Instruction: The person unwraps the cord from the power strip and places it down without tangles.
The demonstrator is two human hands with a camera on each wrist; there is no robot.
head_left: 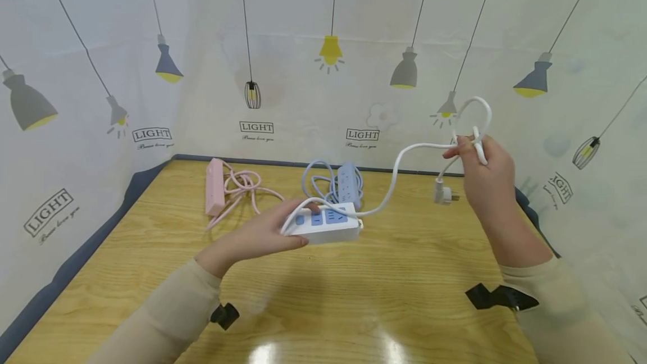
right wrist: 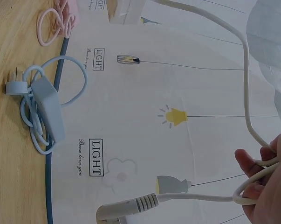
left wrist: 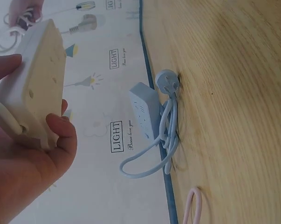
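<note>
A white power strip (head_left: 328, 232) with blue socket faces is held up over the table by my left hand (head_left: 275, 226), thumb on its near side and fingers at the far side. Its white cord (head_left: 396, 176) leaves the strip's left end, passes over the top and rises to the right. My right hand (head_left: 487, 176) pinches the looped cord near the plug, with one loop standing above the fingers. Below that hand dangles the white plug (head_left: 443, 192), its prongs facing right. In the left wrist view the fingers wrap the strip's end (left wrist: 35, 88) beside the cord outlet.
A pink power strip (head_left: 214, 187) with a loosely tangled pink cord (head_left: 247, 184) is at the table's back left. Right of it a blue power strip (head_left: 347, 181) lies with its cord bundled round it. Behind the wooden table (head_left: 323, 296) hangs a lamp-printed curtain (head_left: 298, 72).
</note>
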